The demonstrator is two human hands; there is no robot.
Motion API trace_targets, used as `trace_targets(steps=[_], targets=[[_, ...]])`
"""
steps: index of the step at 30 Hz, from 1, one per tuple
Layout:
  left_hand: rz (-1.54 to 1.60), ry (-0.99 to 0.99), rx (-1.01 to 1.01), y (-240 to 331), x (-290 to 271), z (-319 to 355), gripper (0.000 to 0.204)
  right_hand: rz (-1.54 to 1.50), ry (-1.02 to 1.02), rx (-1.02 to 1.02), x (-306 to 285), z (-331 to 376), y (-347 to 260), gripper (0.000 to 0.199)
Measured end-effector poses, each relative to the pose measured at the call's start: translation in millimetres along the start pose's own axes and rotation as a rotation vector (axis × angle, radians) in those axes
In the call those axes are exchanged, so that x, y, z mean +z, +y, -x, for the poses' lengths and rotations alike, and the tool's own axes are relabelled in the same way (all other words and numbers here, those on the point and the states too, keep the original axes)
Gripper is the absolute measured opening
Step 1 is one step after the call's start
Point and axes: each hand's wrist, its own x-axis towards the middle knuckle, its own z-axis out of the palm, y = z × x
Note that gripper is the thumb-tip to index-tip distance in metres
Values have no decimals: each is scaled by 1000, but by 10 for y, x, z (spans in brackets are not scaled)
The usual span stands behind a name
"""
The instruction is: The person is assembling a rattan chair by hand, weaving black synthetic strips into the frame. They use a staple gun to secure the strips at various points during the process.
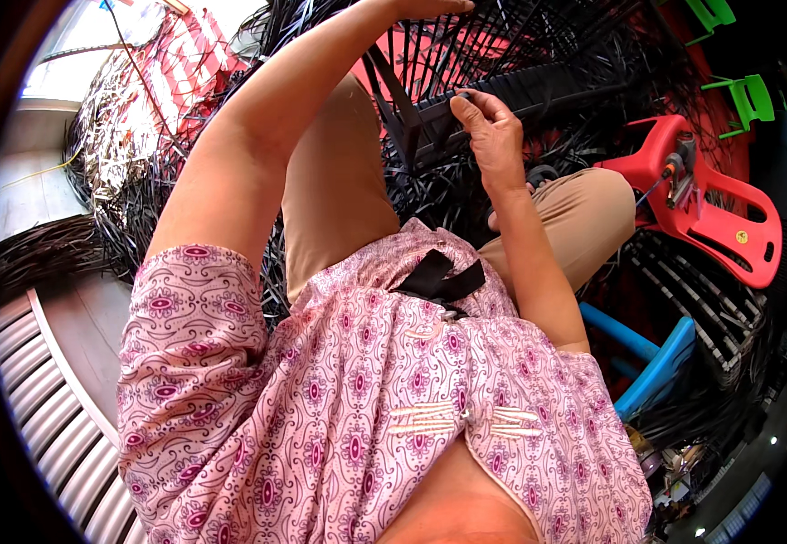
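In front of me is a black woven basket-like frame (403, 122), with dark strips stretched across it in rows. My right hand (493, 136) is closed in a pinch beside its near edge. A dark strip end (466, 93) shows between thumb and fingertips. My left hand (430, 7) reaches over the frame's far left part at the upper edge of the view. Its fingers look stretched out to the right, but the picture cuts off much of the hand, and I cannot see anything held there.
Loose black strips (131, 218) lie heaped at the left and around the frame. To the right stand a red plastic chair (733, 227) with small tools on it and a blue plastic seat (652, 372). Green chairs (752, 98) are farther off. A slatted bench (44, 399) is at lower left.
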Motion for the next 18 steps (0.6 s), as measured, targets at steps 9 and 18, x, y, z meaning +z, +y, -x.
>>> trace_targets(steps=[9, 18], targets=[[706, 992, -115, 1057, 277, 1830, 22, 38, -35, -67, 28, -119, 55, 41], [-56, 791, -64, 1123, 687, 2136, 45, 26, -20, -66, 43, -90, -19, 31]])
